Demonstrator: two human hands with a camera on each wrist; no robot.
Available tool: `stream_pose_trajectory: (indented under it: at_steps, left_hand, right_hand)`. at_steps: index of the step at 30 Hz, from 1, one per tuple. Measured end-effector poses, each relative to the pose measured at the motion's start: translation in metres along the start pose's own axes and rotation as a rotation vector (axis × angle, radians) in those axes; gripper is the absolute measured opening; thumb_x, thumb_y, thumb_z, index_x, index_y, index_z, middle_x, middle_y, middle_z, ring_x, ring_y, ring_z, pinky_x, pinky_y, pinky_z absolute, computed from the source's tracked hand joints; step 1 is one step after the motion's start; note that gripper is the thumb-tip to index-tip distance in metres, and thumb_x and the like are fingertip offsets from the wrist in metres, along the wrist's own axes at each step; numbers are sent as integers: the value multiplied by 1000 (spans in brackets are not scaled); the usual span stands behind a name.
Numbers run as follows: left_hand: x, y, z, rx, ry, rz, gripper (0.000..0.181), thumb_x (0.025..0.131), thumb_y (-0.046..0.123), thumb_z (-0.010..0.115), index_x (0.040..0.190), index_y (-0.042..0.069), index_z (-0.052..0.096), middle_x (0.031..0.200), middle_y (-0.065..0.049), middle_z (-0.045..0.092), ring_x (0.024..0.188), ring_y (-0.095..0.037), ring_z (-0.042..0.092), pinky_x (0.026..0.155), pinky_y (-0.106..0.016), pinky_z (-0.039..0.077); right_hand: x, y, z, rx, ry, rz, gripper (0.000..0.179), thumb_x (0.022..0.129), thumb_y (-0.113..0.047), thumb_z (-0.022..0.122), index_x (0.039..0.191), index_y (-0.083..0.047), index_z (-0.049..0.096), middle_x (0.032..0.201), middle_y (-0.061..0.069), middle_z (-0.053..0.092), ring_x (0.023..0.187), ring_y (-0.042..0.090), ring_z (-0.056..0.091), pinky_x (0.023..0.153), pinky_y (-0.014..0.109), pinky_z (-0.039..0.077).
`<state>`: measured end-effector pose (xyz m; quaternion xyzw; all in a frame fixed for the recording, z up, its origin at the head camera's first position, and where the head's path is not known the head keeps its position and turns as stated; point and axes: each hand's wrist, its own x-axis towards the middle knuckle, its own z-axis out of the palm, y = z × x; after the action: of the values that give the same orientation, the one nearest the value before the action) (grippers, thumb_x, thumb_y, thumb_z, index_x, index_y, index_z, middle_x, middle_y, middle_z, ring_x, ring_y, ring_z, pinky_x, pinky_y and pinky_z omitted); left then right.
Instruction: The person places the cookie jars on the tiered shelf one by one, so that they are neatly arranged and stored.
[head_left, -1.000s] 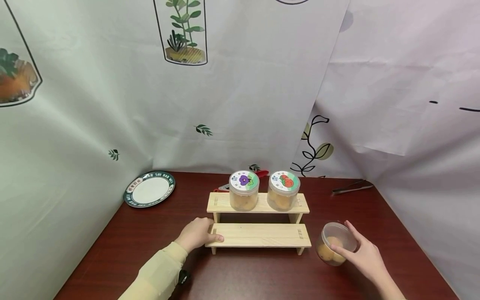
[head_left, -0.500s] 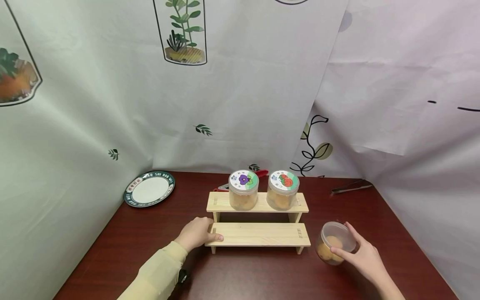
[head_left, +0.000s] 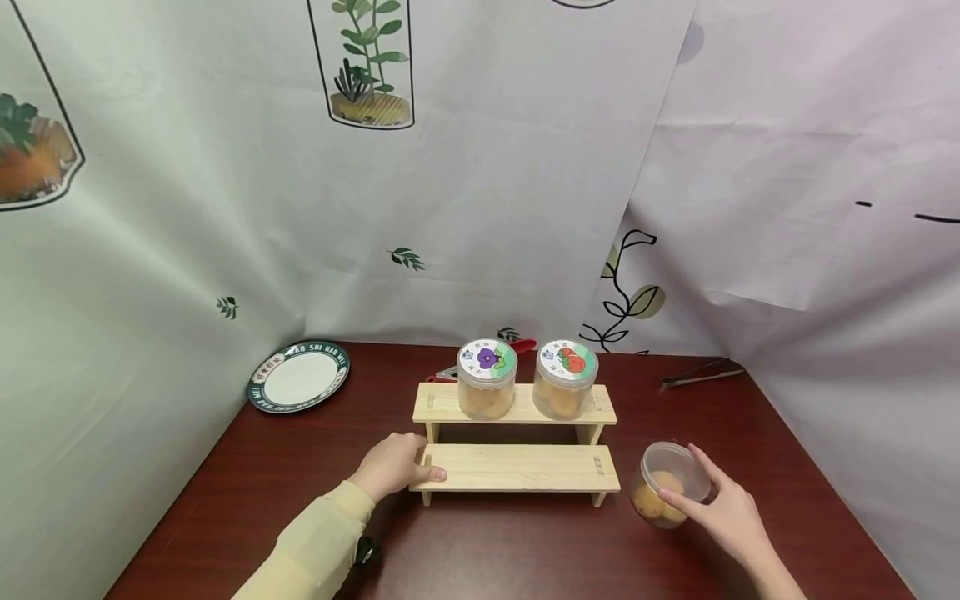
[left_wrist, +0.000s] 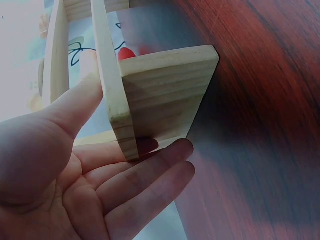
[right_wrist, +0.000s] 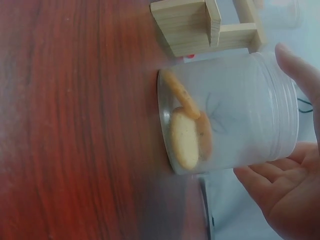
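Observation:
My left hand (head_left: 393, 468) grips the left end of a two-tier wooden shelf (head_left: 517, 468), thumb over the lower board. In the left wrist view, the fingers (left_wrist: 150, 185) reach around the board's end and side support (left_wrist: 165, 90). To the right of the shelf, my right hand (head_left: 723, 508) holds a clear plastic jar (head_left: 686, 475) near its rim, with thumb and fingers on opposite sides. No lid shows on this jar. Several round cookies (right_wrist: 185, 137) lie at its bottom. Whether its base touches the table, I cannot tell.
Two lidded jars, one with a purple flower label (head_left: 487, 379) and one with a red fruit label (head_left: 566, 379), stand on the upper board. A green-rimmed plate (head_left: 300, 379) lies back left. Metal tongs (head_left: 702, 375) lie back right. A red-handled tool (head_left: 522, 344) is partly hidden behind the jars.

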<state>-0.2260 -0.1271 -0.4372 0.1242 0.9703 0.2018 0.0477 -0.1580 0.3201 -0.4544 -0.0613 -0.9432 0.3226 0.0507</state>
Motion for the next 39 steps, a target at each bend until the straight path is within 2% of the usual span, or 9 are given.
stream_pose_trajectory:
  at_steps: [13,19,24,30,33,37,39]
  left_hand:
    - [-1,-1,2,1,-9,1,46,70,44,80,91,5,69,65,2,58,60,-14,49,56,-34,40]
    - [-2,-1,2,-8,-10,1,47,70,44,80,91,4,69,65,2,58,59,-15,48,56,-33,40]
    - [-3,-1,1,-10,1,3,46,70,43,80,91,3,69,64,2,57,59,-15,48,55,-33,39]
    - [-3,-1,1,-11,0,4,47,70,43,80,92,3,69,64,2,58,59,-15,48,55,-33,40]
    - [-2,-1,1,-12,-1,4,48,70,43,80,92,3,69,64,1,58,59,-14,48,55,-33,40]
    - [-2,-1,1,-13,0,8,49,70,44,80,93,2,69,65,1,59,59,-14,48,55,-33,40]
    - [-2,-1,1,-15,2,9,48,70,43,80,93,3,69,65,1,59,59,-14,48,55,-33,40]
  right_hand:
    - [-2,-4,0,8,47,6,90,75,-47,76,144,-5,37,129,36,47,110,47,52,80,54,43]
    - [-2,-9,-3,19,80,-17,87,75,-47,77,142,-6,41,128,35,49,108,44,53,78,51,44]
    - [-2,-13,-8,10,76,-18,85,74,-49,77,141,-9,43,125,30,54,99,32,54,71,38,42]
    - [-2,-17,-14,17,109,-31,80,73,-47,78,139,-14,47,123,27,57,92,22,51,68,29,40]
    - [-2,-20,-16,39,120,-51,77,74,-45,78,138,-16,49,126,24,56,91,7,51,67,23,40]
    - [-3,-24,-17,80,132,-84,73,75,-42,79,137,-18,50,129,22,56,91,-17,42,68,12,38]
    - [-4,-27,-18,100,141,-99,71,75,-40,79,136,-18,51,129,21,56,91,-22,39,69,7,36]
